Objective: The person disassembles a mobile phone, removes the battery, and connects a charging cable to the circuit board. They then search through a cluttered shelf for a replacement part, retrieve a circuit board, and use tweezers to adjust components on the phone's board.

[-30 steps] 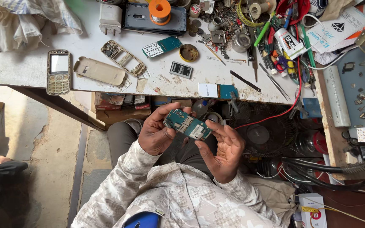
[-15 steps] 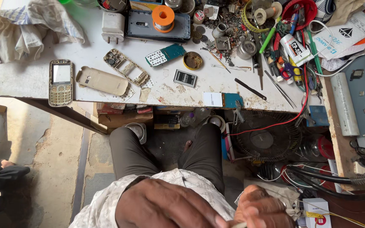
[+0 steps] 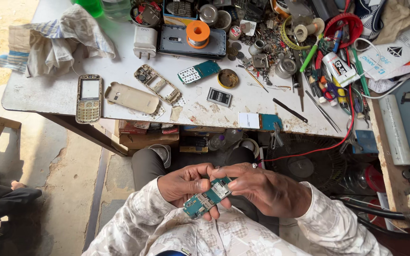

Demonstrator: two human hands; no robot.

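A small teal circuit board [image 3: 208, 197] from a phone rests in both my hands over my lap. My left hand [image 3: 186, 185] supports it from below and at the left end, fingers curled around it. My right hand [image 3: 266, 187] pinches its upper right end with thumb and fingertips. On the white bench above lie a gold keypad phone [image 3: 89, 98], a beige back cover [image 3: 132, 98], a bare phone frame [image 3: 157, 84], a second teal keypad board [image 3: 198, 72] and a small dark battery [image 3: 219, 96].
The bench's right half is crowded with tools, screwdrivers, a solder spool [image 3: 198, 33], a white charger [image 3: 144, 41] and small parts. Crumpled cloth [image 3: 60, 40] lies at the left. A red wire [image 3: 328, 144] hangs off the edge. A fan [image 3: 304, 166] and cables sit below.
My hands had dropped low and close to the camera half a second ago; now they are back over my lap with the board held between them. The view has tilted toward the bench.
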